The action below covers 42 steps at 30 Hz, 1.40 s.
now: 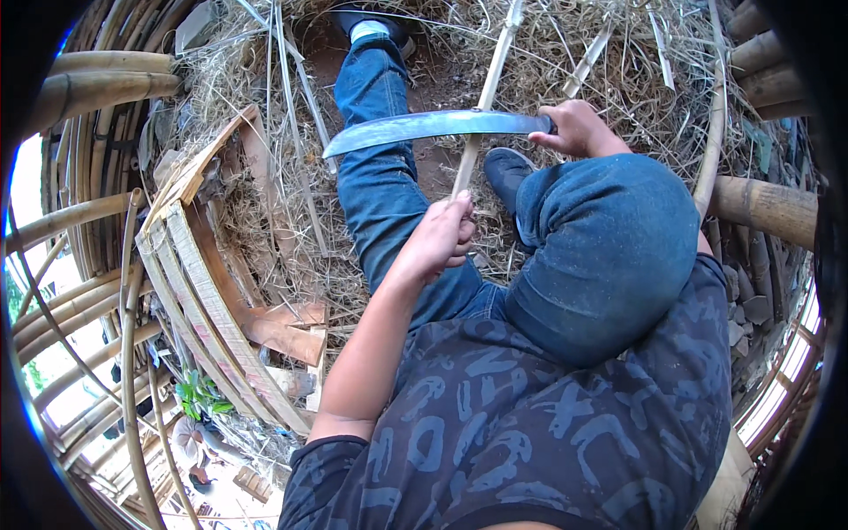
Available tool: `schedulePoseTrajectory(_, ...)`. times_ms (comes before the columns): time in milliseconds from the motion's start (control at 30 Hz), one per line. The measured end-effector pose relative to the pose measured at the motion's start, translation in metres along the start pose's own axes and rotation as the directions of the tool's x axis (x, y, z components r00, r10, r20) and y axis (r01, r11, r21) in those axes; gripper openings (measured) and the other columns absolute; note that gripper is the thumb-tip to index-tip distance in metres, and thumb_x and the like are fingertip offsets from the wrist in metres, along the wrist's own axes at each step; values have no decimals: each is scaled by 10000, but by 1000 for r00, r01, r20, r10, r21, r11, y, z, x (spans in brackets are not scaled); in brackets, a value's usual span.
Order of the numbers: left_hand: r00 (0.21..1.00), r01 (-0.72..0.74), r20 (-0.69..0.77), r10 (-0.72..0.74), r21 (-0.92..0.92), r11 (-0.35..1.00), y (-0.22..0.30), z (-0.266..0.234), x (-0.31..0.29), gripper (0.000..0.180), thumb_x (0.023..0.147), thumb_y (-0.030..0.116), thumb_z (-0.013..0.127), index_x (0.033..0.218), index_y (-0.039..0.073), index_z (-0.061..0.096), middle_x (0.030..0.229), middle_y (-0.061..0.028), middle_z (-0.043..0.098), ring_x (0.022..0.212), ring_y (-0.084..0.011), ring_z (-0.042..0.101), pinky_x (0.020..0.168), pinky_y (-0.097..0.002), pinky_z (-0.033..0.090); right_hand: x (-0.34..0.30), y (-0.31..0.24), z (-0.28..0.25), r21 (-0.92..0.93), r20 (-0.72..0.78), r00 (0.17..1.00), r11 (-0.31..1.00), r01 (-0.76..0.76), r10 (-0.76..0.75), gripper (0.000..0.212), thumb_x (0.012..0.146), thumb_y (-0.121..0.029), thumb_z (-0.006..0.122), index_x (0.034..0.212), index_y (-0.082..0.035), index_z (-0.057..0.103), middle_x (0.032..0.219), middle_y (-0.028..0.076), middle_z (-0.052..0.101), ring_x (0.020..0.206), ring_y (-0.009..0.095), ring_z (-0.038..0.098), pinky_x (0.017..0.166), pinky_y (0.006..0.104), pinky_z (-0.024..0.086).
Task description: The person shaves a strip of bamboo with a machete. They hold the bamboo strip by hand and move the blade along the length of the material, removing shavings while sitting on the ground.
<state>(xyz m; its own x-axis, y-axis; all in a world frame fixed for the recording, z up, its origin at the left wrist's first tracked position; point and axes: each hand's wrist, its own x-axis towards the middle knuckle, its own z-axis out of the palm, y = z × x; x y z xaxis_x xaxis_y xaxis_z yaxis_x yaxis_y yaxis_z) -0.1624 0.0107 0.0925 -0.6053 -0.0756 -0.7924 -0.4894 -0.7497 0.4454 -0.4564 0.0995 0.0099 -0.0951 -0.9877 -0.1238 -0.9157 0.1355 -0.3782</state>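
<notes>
My left hand [442, 237] is closed round the near end of a pale bamboo strip [497, 64], which slants away from me between my legs. Across the strip lies the long curved blade of a machete [406, 129], its tip pointing left over my shin. My right hand [580, 129] grips the machete's dark handle at the right, above my bent knee. The blade crosses over the strip; whether it touches it I cannot tell. Another split bamboo piece [587, 64] lies in the shavings beyond my right hand.
Dry shavings [618, 97] cover the ground. A wooden slatted crate [190, 283] stands to my left, with bamboo poles [110, 87] beyond it. A thick bamboo pole [765, 210] juts in at the right. My outstretched leg [375, 97] lies near the blade's tip.
</notes>
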Motion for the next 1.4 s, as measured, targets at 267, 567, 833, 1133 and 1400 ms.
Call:
schedulePoseTrajectory(267, 999, -34, -37, 37, 70, 997, -17, 29, 37, 262, 1026, 348, 347, 899, 125, 396, 555, 62, 280, 391, -47, 224, 338, -226, 183, 21, -10, -1, -21, 15, 996, 996, 90, -90, 792, 806, -795, 365, 767, -41, 605, 588, 166, 583, 569, 331, 621, 545, 438, 504)
schedulePoseTrajectory(567, 980, -178, -58, 190, 169, 969, -19, 27, 31, 326, 1014, 296, 392, 779, 76, 442, 533, 41, 384, 418, -69, 361, 368, -273, 290, 26, 29, 9, -69, -97, 990, 993, 94, -100, 739, 778, -774, 441, 772, -46, 566, 651, 190, 607, 677, 387, 632, 619, 478, 493)
schedulePoseTrajectory(833, 994, -77, -70, 86, 121, 990, -19, 14, -7, 240, 1021, 332, 371, 873, 143, 387, 575, 64, 304, 411, -41, 233, 352, -220, 197, -1, 59, 4, -128, -116, 988, 985, -120, 105, 870, 765, -867, 241, 737, -67, 580, 637, 142, 601, 650, 313, 648, 615, 439, 525)
schedulePoseTrajectory(1133, 998, 20, -68, -15, 81, 997, -6, 12, -11, 249, 1027, 356, 342, 922, 136, 393, 572, 68, 279, 410, -39, 208, 345, -208, 171, 18, 1, -11, 74, 57, 993, 991, -109, 105, 701, 828, -720, 463, 771, -38, 614, 586, 140, 592, 549, 300, 614, 550, 397, 501)
schedulePoseTrajectory(1400, 991, -91, -84, 105, 154, 984, -30, 19, 13, 258, 1024, 322, 371, 872, 120, 421, 559, 59, 331, 382, -47, 255, 332, -235, 198, 48, -11, -7, -155, -14, 981, 970, 188, -193, 644, 766, -701, 567, 756, -58, 613, 574, 124, 603, 533, 296, 627, 532, 399, 508)
